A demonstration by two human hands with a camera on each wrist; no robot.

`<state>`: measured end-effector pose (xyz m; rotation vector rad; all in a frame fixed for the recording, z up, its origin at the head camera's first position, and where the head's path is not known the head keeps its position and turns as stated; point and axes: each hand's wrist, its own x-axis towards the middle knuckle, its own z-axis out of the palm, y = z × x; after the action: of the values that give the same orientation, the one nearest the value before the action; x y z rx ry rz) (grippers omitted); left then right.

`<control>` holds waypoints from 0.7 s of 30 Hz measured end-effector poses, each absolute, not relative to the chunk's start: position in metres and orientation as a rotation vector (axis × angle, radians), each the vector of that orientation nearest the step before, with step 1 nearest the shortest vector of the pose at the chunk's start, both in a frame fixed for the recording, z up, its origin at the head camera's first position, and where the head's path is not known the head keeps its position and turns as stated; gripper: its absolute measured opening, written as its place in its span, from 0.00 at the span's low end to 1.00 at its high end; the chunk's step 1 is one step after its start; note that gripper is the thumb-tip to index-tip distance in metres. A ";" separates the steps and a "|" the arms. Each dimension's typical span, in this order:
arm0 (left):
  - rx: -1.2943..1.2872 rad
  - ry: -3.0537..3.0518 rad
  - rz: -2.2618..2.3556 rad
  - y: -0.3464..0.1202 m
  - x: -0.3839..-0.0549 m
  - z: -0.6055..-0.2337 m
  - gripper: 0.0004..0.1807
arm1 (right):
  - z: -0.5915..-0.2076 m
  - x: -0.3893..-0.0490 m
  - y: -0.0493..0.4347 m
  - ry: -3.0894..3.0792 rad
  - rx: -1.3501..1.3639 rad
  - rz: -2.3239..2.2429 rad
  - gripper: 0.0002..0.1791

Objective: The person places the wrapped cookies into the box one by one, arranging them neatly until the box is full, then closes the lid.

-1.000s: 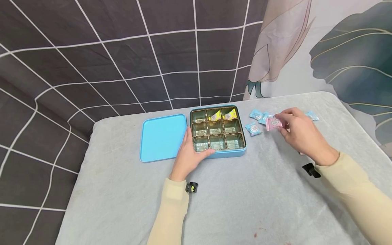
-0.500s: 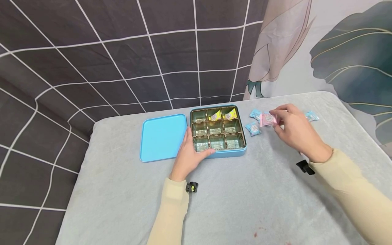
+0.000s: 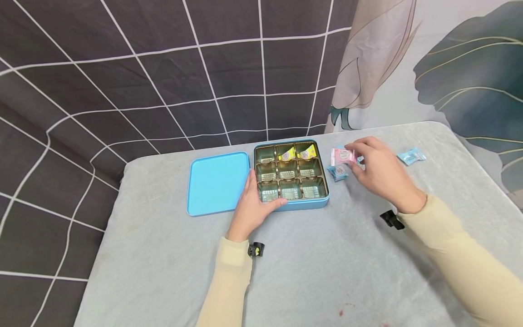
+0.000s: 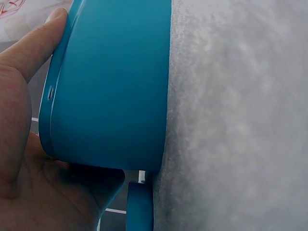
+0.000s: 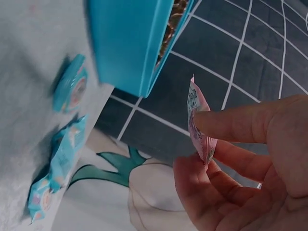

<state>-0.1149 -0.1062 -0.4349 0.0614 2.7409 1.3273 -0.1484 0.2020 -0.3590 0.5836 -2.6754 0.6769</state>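
My right hand (image 3: pixel 382 175) pinches a pink wrapped candy (image 3: pixel 342 156) between thumb and fingertips, just right of the blue tin box (image 3: pixel 302 205). In the right wrist view the candy (image 5: pixel 198 120) is held edge-on, in the air. Spanning the tin's front left corner is my left hand (image 3: pixel 250 213), thumb on the front rim and fingers along the left side. The tin's brown tray has several compartments; two at the back hold yellow wrapped candies (image 3: pixel 307 152). Below the held candy lies a blue wrapped candy (image 3: pixel 337 173); others are partly hidden behind the right hand.
Left of the tin lies its flat blue lid (image 3: pixel 218 184). Another blue candy (image 3: pixel 411 156) sits farther right on the grey cloth-covered table (image 3: pixel 310 259). A dark checked curtain (image 3: pixel 163 72) hangs behind the table.
My right hand has carried the pink candy left toward the tin, passing over the blue candies and uncovering the far right one. The left hand and the tin have stayed put.
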 end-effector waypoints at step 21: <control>0.048 2.736 1.334 -0.106 -0.115 -0.434 0.69 | -0.351 -0.162 0.151 -2.682 0.533 0.768 0.18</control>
<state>-0.1151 -0.1061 -0.4339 0.0484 2.7357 1.3342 -0.1620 0.1506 -0.3513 0.5325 -2.6819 0.7676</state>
